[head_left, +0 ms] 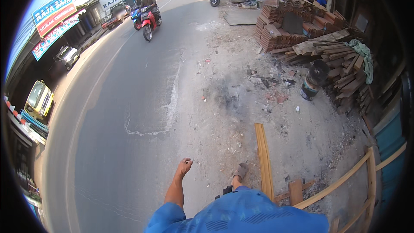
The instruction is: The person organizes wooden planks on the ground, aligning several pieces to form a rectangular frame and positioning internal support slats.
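My left hand [185, 167] hangs out over the roadside ground, its fingers curled together on nothing. My right hand I cannot see. I judge I am in mid-stride, my sandalled foot [240, 171] just left of the long plank [264, 164]. What is inside the dark bucket [314, 80], far right, I cannot tell.

sunlit asphalt road [129, 86] | dusty verge [241, 103] | stacked roof tiles [284, 26]

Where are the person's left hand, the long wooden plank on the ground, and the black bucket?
left hand [185, 164]: head view, closed fist.
long wooden plank [264, 159]: head view, mid-length of its top face.
black bucket [314, 80]: head view, its side wall.
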Tool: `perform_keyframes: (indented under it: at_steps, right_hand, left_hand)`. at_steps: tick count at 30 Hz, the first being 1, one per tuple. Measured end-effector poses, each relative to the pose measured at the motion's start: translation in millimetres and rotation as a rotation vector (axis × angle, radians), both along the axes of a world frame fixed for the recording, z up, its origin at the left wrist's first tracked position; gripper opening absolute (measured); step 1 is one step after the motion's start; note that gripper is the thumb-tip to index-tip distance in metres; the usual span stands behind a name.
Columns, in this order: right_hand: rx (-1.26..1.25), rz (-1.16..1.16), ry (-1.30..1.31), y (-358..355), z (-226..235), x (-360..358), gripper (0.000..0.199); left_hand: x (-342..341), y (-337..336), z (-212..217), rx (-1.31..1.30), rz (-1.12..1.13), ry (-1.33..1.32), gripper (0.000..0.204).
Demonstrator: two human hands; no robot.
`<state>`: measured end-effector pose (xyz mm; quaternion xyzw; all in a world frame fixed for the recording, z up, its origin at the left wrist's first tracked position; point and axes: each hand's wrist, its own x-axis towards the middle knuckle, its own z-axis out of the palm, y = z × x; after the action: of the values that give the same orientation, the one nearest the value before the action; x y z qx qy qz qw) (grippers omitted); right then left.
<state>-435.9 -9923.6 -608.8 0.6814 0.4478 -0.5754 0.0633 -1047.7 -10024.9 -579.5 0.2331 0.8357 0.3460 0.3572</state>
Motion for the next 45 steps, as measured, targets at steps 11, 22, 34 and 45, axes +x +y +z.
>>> perform_keyframes:
  at_steps: [11, 22, 34, 45]
  right_hand:
    - [0.194, 0.011, -0.143, 380, -18, -181, 0.024]
    - [-0.016, -0.169, 0.008, 564, 84, -386, 0.038]
    - [0.166, -0.104, -0.136, 854, -2, -510, 0.054]
    - [0.292, -0.076, 0.024, 1253, 94, -713, 0.035]
  left_hand:
    - [-2, 37, -69, -0.086, -0.390, -0.142, 0.039]
    - [-328, 432, -56, -0.454, 0.123, -0.357, 0.028]
    - [-548, 961, 66, 0.144, -0.088, -0.125, 0.049]
    - [-559, 973, -20, 0.024, -0.690, -0.123, 0.040]
